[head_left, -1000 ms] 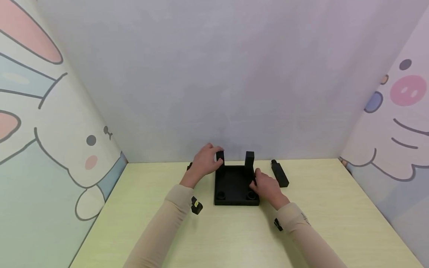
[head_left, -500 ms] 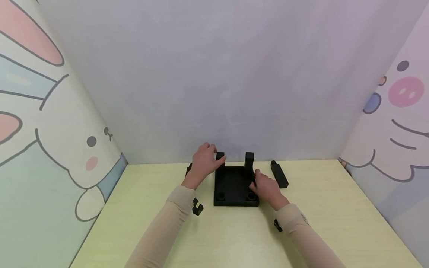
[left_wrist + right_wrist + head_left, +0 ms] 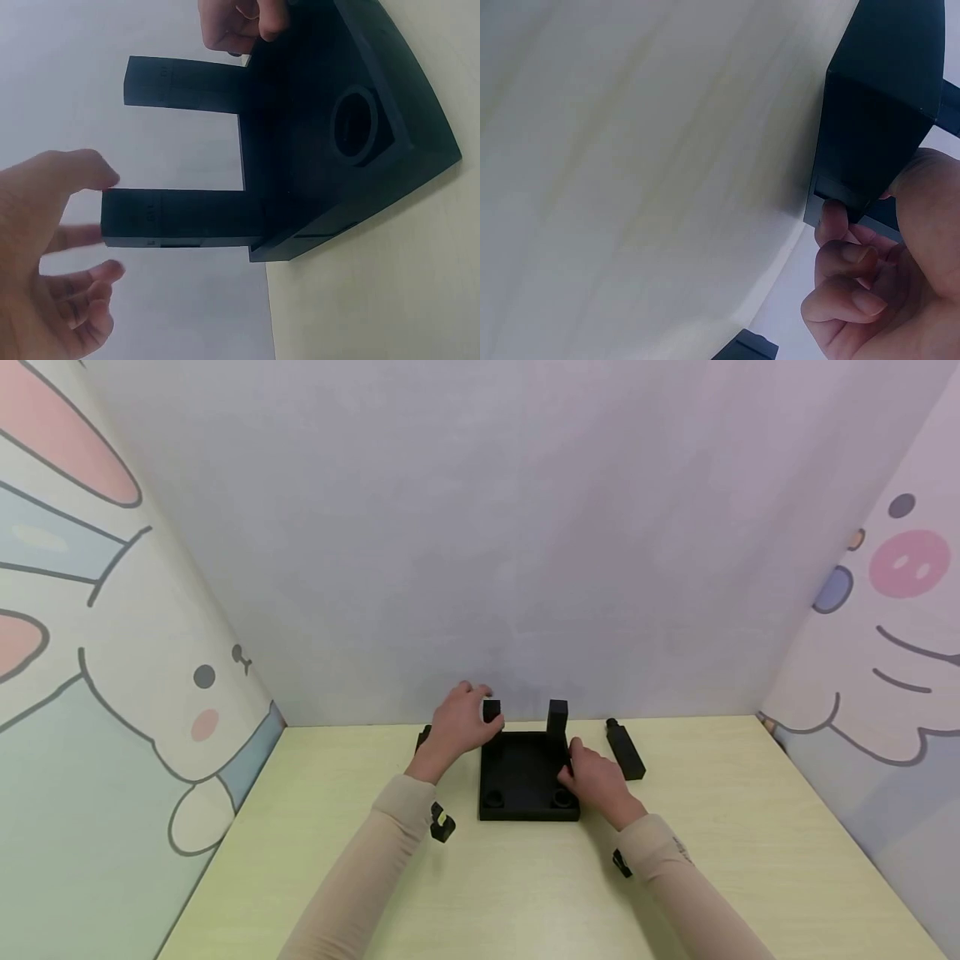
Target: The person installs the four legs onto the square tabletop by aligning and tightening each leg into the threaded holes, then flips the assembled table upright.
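A black, tray-like square base (image 3: 528,777) lies on the table, with round sockets at its near corners; one socket (image 3: 356,124) shows large in the left wrist view. Two square black posts stand up from its far corners, a left post (image 3: 180,217) and a right post (image 3: 557,717). My left hand (image 3: 459,722) pinches the top of the left post, thumb at the near side and index finger passing behind. With my right hand (image 3: 596,774) I grip the base's right wall, thumb on the inside; some fingers curl at the outside (image 3: 855,277).
On the pale wooden table (image 3: 517,893), a loose black post (image 3: 626,750) with a narrow threaded-looking end lies to the right. Another black piece (image 3: 423,737) is partly hidden behind my left hand. A grey wall (image 3: 517,552) rises right behind the base, with cartoon-printed panels at both sides.
My left thumb and fingers shift slightly about the top of the left post. The right hand and the base stay in place.
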The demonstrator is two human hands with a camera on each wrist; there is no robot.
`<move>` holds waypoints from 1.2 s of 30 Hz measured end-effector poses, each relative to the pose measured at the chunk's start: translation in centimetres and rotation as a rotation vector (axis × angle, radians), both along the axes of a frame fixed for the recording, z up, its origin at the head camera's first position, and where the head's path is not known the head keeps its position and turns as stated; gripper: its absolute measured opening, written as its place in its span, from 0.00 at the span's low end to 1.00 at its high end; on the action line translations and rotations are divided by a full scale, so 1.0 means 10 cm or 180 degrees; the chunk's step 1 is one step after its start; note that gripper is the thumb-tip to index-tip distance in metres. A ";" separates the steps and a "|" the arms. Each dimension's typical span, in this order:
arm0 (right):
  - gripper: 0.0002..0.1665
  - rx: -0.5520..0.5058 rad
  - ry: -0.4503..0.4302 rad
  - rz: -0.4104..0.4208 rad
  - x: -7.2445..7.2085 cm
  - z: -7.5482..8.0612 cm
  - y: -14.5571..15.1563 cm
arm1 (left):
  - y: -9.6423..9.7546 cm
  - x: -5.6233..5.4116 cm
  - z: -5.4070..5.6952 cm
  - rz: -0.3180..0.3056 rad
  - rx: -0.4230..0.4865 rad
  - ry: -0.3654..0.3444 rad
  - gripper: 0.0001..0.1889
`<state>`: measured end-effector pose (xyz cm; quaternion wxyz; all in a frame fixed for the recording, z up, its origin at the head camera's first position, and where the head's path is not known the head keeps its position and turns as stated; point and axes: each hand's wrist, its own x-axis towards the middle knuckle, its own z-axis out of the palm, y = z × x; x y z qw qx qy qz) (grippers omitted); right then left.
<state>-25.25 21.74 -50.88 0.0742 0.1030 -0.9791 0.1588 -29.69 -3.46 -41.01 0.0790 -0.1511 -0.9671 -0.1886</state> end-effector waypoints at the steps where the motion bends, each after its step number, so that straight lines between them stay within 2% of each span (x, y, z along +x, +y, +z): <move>1: 0.11 0.0008 0.0000 -0.0001 0.00 0.00 0.00 | 0.00 0.00 0.00 0.0066 0.0028 -0.0001 0.24; 4: 0.11 0.0011 -0.0045 -0.0024 -0.01 0.00 0.00 | 0.02 0.00 -0.02 0.0217 0.0082 0.0050 0.26; 7: 0.11 -0.0001 -0.0066 -0.0030 -0.03 0.00 0.00 | 0.02 -0.01 -0.04 0.0220 0.0117 0.0137 0.23; 10: 0.11 -0.0001 -0.0051 -0.0017 -0.03 0.00 0.00 | 0.01 -0.01 -0.04 0.0096 0.0160 0.0157 0.20; 15: 0.11 0.0039 -0.0017 0.0008 -0.03 0.02 0.01 | -0.01 -0.02 -0.01 -0.0260 0.0209 0.0038 0.18; 18: 0.11 0.0046 -0.0065 -0.0001 -0.03 0.02 0.01 | -0.01 0.00 -0.01 -0.0336 0.0187 -0.0031 0.20; 20: 0.11 0.0029 -0.0116 -0.0008 -0.03 0.02 0.00 | 0.00 0.01 -0.01 -0.0250 0.0184 -0.0065 0.23; 24: 0.11 -0.0002 -0.0150 -0.0006 -0.03 0.01 0.00 | 0.02 0.01 -0.04 0.0100 0.0145 -0.0056 0.29; 28: 0.11 0.0013 -0.0134 -0.0009 -0.03 0.00 0.00 | 0.03 0.00 -0.07 0.0308 0.0079 0.0023 0.29; 31: 0.11 0.0024 -0.0107 -0.0013 -0.02 0.02 0.00 | 0.02 0.00 -0.09 0.0265 0.0102 0.0081 0.25; 36: 0.11 -0.0002 -0.0096 -0.0032 0.00 0.04 -0.01 | 0.01 0.01 -0.08 0.0021 0.0172 0.0078 0.21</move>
